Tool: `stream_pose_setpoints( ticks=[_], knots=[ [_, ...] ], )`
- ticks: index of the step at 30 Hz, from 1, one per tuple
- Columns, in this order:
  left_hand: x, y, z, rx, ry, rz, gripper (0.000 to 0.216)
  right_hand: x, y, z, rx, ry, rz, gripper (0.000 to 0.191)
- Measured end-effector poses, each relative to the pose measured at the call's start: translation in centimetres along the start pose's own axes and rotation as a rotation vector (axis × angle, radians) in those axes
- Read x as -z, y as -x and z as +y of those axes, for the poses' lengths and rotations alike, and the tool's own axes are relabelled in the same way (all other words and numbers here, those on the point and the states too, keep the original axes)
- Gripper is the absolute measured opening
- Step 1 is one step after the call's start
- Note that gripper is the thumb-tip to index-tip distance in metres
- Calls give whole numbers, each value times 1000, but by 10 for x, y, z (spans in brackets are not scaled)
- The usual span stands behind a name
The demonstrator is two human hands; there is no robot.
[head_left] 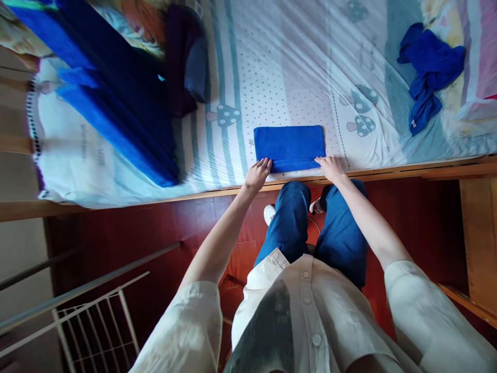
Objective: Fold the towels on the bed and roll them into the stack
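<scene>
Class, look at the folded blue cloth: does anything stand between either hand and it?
Nothing visible does. The left hand and right hand both reach the folded blue cloth at its near corners. The crumpled blue cloth lies apart, off to the right.

matt, soft-looking folded cloth [289, 142], smooth fabric bedsheet [267, 77], glossy floor [202, 215], wooden bed edge [446, 170], metal-looking rack [129, 321]
</scene>
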State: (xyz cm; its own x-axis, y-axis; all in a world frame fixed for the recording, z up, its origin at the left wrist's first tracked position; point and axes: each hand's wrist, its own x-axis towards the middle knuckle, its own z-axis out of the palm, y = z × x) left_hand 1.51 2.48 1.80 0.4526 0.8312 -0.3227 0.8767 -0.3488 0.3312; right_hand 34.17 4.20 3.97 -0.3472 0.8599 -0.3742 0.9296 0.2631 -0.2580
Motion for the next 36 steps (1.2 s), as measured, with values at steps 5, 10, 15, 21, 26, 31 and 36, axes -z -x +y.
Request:
stream_pose_setpoints(
  ticks=[5, 10, 15, 21, 26, 31, 36],
  knots=[
    [11, 17, -3, 21, 46, -82, 65, 12, 16, 14, -41, -154, -43, 48],
    [16, 13, -17, 175, 299, 65, 48, 15, 13, 24, -130, -440, 24, 36],
    [11, 3, -22, 417, 614, 224, 47, 7, -5, 28, -207, -616, 129, 32],
    [0, -3, -21, 530, 808, 366, 32, -3, -15, 36, -305, -739, 175, 31],
    [2, -2, -22, 602, 726, 377, 27, -2, -15, 41, -372, -668, 122, 37],
    [3, 2, -17, 651, 698, 374, 24, 2, -12, 38, -433, -553, 71, 33],
    [3, 4, -16, 650, 698, 358, 24, 5, -10, 35, -428, -577, 58, 28]
  ],
)
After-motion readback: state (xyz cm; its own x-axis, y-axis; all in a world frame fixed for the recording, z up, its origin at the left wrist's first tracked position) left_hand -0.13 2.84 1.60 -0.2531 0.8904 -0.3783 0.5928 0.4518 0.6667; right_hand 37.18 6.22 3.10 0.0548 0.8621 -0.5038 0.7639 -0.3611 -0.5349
